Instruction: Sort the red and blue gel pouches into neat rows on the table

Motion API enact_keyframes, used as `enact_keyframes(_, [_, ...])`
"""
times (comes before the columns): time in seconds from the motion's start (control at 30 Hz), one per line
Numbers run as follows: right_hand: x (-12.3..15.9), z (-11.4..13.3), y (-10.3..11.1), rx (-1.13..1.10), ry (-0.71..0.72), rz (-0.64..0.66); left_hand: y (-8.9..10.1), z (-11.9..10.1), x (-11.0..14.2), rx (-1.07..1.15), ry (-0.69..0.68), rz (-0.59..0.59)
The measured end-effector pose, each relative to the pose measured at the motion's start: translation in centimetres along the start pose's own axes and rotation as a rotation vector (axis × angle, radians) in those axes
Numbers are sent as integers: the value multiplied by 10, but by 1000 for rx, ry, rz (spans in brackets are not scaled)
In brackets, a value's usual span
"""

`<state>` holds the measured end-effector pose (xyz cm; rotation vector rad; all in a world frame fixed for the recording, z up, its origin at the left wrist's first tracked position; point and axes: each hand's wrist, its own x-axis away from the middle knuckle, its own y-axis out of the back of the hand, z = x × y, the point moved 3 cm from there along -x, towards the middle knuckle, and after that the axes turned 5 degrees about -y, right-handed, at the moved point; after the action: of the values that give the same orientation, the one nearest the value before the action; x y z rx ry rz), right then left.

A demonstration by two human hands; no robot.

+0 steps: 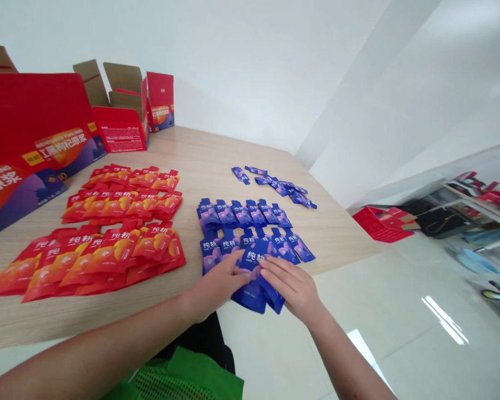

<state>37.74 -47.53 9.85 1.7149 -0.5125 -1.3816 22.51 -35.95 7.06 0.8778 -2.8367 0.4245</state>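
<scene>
A small bunch of blue pouches (250,291) is held up at the table's near edge, between my two hands. My left hand (217,284) pinches the left side of the front pouch with thumb and fingers. On the other side, the fingers of my right hand (292,284) are closed over the bunch, its thumb hidden. Just behind lie two rows of blue pouches, a nearer row (291,251) partly covered by the bunch and a farther row (241,214). Loose blue pouches (277,187) are scattered toward the back of the table.
Overlapping red pouches (112,250) lie in rows on the left of the wooden table (200,153). Open red cartons (120,130) and a large red box (29,133) stand behind them. To the right, a red box (381,223) sits off the table near a shelf (483,205).
</scene>
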Motion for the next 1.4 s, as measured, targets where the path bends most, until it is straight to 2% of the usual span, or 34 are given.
enact_keyframes(0.13, [21,-56,-5,236,-203,-76,3,-15,-21,-418,-83,-198])
enact_keyframes(0.2, [31,-79,-13,340,-281,6,1,-21,-32,-616,-89,-242])
enact_keyframes(0.27, [38,-93,-22,377,-284,142,-4,-21,-43,-718,-94,-261])
enact_keyframes(0.33, [42,-98,-29,383,-238,217,-11,-19,-50,-778,-94,-268])
enact_keyframes(0.5, [41,-102,-36,390,-220,217,-24,-12,-55,-967,-85,-291])
enact_keyframes(0.63, [37,-107,-48,320,-197,303,-31,-9,-59,-1135,-85,-292])
enact_keyframes(0.8, [41,-113,-64,219,-216,422,-34,0,-66,-1360,-127,-252])
enact_keyframes(0.97, [46,-111,-64,164,-227,406,-32,3,-63,-1511,-201,-252])
enact_keyframes(1.07, [47,-107,-62,164,-232,359,-34,-4,-58,-1576,-284,-256])
enact_keyframes(1.13, [49,-108,-60,178,-283,305,-34,-11,-51,-1607,-351,-253])
enact_keyframes(1.2, [52,-114,-56,190,-360,240,-30,-16,-40,-1625,-418,-242])
enact_keyframes(1.27, [55,-129,-52,202,-450,178,-19,-19,-21,-1634,-519,-237])
enact_keyframes(1.37, [56,-169,-47,232,-592,108,15,-15,22,-1602,-939,-344])
enact_keyframes(1.4, [54,-187,-46,244,-637,97,33,-10,38,-1579,-1016,-388])
